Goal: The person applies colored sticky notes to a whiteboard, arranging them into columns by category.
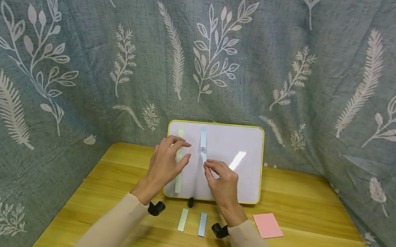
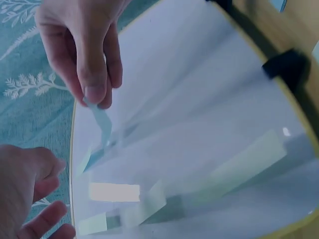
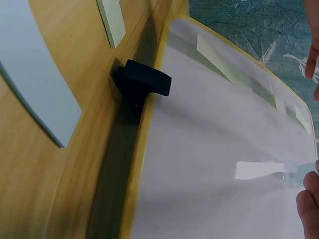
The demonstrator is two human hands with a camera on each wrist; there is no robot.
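Observation:
A whiteboard [image 1: 247,145] with a yellow rim leans upright on the table. My right hand [image 1: 224,183] pinches the lower end of a light blue sticky strip [image 1: 204,157] between thumb and fingertips; its upper end meets the board just below another blue strip [image 1: 203,137]. In the left wrist view, the pinched blue strip [image 2: 103,122] bends away from the surface. Thumb and fingers spread apart, my left hand [image 1: 166,162] hovers before the board's left side and holds nothing. Behind it runs a column of pale green strips [image 1: 178,184], some with lifted ends.
On the wooden table [image 1: 301,216] before the board lie a pale green strip pad [image 1: 182,220], a blue strip pad [image 1: 202,224] and a pink sticky-note pad [image 1: 268,225]. A black stand foot [image 3: 142,77] supports the board's lower edge. Patterned cloth [image 1: 134,71] hangs behind.

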